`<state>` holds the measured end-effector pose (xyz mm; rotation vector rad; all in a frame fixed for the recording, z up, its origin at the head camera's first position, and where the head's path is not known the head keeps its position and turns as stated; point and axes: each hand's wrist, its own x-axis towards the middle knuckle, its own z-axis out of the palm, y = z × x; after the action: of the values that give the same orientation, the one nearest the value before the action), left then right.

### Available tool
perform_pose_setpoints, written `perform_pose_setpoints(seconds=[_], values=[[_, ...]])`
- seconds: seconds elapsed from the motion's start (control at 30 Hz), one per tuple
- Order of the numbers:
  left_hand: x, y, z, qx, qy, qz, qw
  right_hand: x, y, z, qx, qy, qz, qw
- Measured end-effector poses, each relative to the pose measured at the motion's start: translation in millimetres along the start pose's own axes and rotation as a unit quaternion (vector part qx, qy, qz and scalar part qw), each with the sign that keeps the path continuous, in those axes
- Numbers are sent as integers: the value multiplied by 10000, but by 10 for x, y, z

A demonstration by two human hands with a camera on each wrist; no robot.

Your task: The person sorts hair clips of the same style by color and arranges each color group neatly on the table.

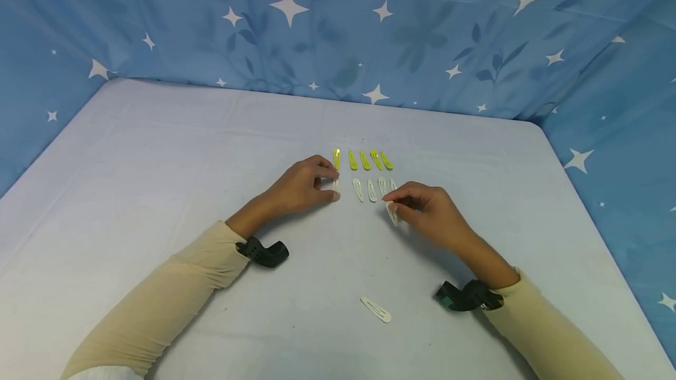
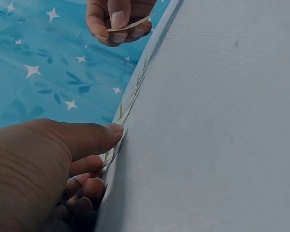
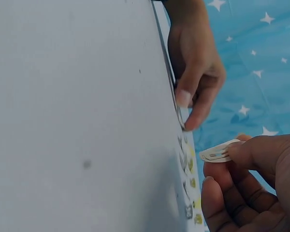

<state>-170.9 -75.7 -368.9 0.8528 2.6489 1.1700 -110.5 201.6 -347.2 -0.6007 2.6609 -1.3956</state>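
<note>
At the left end of a row of white snap hair clips, my left hand (image 1: 303, 185) pinches a white clip (image 1: 335, 185) by its two ends, thumb at the near end and fingers at the far end. My right hand (image 1: 430, 213) grips another white hair clip (image 3: 217, 152) between thumb and fingertips, raised off the table just in front of the row's right end. Several white clips (image 1: 372, 190) lie between the hands. Behind them runs a row of yellow hair clips (image 1: 365, 160). A single white clip (image 1: 376, 309) lies apart, nearer the front.
A white cloth covers the table (image 1: 174, 145). Beyond its back and right edges hangs a blue curtain (image 1: 338, 28) with white stars. Each wrist wears a black camera mount (image 1: 264, 252).
</note>
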Motion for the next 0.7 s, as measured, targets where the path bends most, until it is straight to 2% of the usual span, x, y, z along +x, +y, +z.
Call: perform_pose_setpoints(seconds=[0.33, 0.7], values=[[-2, 0, 8, 19, -24, -53, 10000, 37, 89, -118, 171, 258, -66, 9995], [2, 5, 11, 62, 15, -115, 9999, 152, 276, -316, -221, 421, 714, 9963]])
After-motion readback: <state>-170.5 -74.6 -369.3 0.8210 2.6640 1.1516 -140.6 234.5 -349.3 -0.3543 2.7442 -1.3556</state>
